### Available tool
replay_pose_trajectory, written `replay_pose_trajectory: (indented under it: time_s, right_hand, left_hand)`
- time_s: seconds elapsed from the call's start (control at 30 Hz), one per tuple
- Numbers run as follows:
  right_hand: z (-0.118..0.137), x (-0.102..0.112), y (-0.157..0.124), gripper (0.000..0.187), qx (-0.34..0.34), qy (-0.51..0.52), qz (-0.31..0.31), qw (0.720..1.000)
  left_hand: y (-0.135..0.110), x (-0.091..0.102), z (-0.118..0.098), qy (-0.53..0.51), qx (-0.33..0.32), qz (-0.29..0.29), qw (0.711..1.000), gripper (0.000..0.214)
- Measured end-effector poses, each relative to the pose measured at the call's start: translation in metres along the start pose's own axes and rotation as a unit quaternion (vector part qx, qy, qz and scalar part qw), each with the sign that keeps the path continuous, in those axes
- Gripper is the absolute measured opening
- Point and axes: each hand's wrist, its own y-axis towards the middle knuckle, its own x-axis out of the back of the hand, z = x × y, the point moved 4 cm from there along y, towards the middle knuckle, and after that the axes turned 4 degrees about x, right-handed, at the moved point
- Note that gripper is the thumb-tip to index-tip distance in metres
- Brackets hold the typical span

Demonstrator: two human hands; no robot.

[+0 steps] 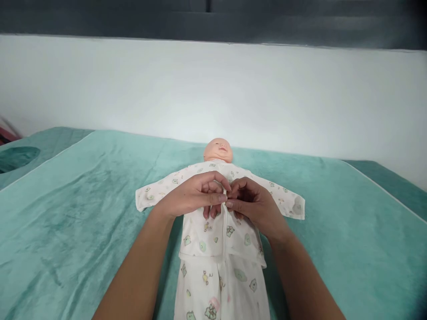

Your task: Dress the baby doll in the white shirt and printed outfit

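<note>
A baby doll (218,150) lies on its back on a teal towel (83,213), head away from me. It wears a white printed top (216,233) and matching trousers (220,284). My left hand (195,195) and my right hand (251,202) meet over the doll's chest. Both pinch the front edges of the top where they join at the middle. The fingers are curled and pressed on the fabric. The doll's sleeves spread out flat to either side.
The teal towel covers a padded table that runs to a white wall (213,89) behind. A round hole (16,158) shows in the table surface at far left. A dark panel (213,18) sits above the wall.
</note>
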Motion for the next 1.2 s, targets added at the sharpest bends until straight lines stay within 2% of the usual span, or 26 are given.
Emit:
replay_pose_trajectory:
  time_s: [0.1, 0.17, 0.2, 0.27, 0.3, 0.33, 0.4, 0.47, 0.57, 0.63, 0.73, 0.83, 0.9, 1.03, 1.1, 1.2]
  right_hand:
    - [0.001, 0.001, 0.0, 0.02, 0.03, -0.022, -0.004, 0.999]
    - [0.003, 0.007, 0.001, 0.014, 0.089, -0.072, -0.054, 0.992]
    - [0.003, 0.011, 0.001, 0.012, 0.124, -0.113, -0.089, 0.982]
    - [0.0, 0.016, 0.002, 0.023, 0.176, -0.209, -0.134, 0.953]
    - [-0.003, 0.018, 0.004, 0.031, 0.186, -0.254, -0.132, 0.94]
    - [-0.007, 0.018, 0.005, 0.037, 0.187, -0.293, -0.117, 0.93]
    - [-0.018, 0.022, 0.006, 0.043, 0.166, -0.358, -0.079, 0.915]
    - [-0.028, 0.032, 0.003, 0.045, 0.133, -0.435, -0.068, 0.888]
    - [-0.039, 0.061, -0.01, 0.047, 0.083, -0.573, -0.094, 0.81]
    - [-0.042, 0.088, -0.024, 0.048, 0.048, -0.63, -0.111, 0.767]
    - [-0.042, 0.129, -0.044, 0.047, 0.0, -0.659, -0.132, 0.74]
    - [-0.035, 0.16, -0.062, 0.05, -0.049, -0.673, -0.193, 0.713]
    - [-0.033, 0.169, -0.07, 0.054, -0.1, -0.66, -0.233, 0.707]
    - [-0.039, 0.169, -0.074, 0.058, -0.186, -0.606, -0.259, 0.728]
    - [-0.04, 0.173, -0.07, 0.053, -0.177, -0.592, -0.262, 0.741]
    - [-0.041, 0.19, -0.057, 0.043, -0.12, -0.566, -0.242, 0.779]
  left_hand:
    - [0.0, 0.001, -0.001, 0.027, -0.003, -0.017, 0.999, 0.022]
    - [0.002, 0.008, -0.001, 0.073, -0.042, -0.11, 0.99, 0.025]
    - [0.002, 0.014, 0.0, 0.112, -0.07, -0.181, 0.975, 0.026]
    - [0.0, 0.024, 0.007, 0.221, -0.119, -0.302, 0.92, 0.028]
    - [-0.001, 0.027, 0.013, 0.285, -0.128, -0.329, 0.891, 0.031]
    - [0.0, 0.029, 0.021, 0.348, -0.122, -0.329, 0.869, 0.036]
    - [-0.003, 0.035, 0.04, 0.453, -0.07, -0.315, 0.831, 0.043]
    - [-0.013, 0.045, 0.057, 0.539, 0.002, -0.324, 0.778, 0.046]
    - [-0.043, 0.061, 0.071, 0.618, 0.092, -0.354, 0.696, 0.049]
    - [-0.067, 0.071, 0.075, 0.635, 0.134, -0.371, 0.664, 0.051]
    - [-0.102, 0.081, 0.079, 0.642, 0.181, -0.41, 0.622, 0.047]
    - [-0.126, 0.085, 0.08, 0.622, 0.221, -0.463, 0.592, 0.043]
    - [-0.133, 0.085, 0.08, 0.599, 0.239, -0.483, 0.592, 0.04]
    - [-0.134, 0.088, 0.08, 0.568, 0.248, -0.5, 0.605, 0.035]
    - [-0.135, 0.094, 0.08, 0.547, 0.254, -0.518, 0.606, 0.036]
    - [-0.136, 0.109, 0.08, 0.52, 0.269, -0.546, 0.6, 0.039]
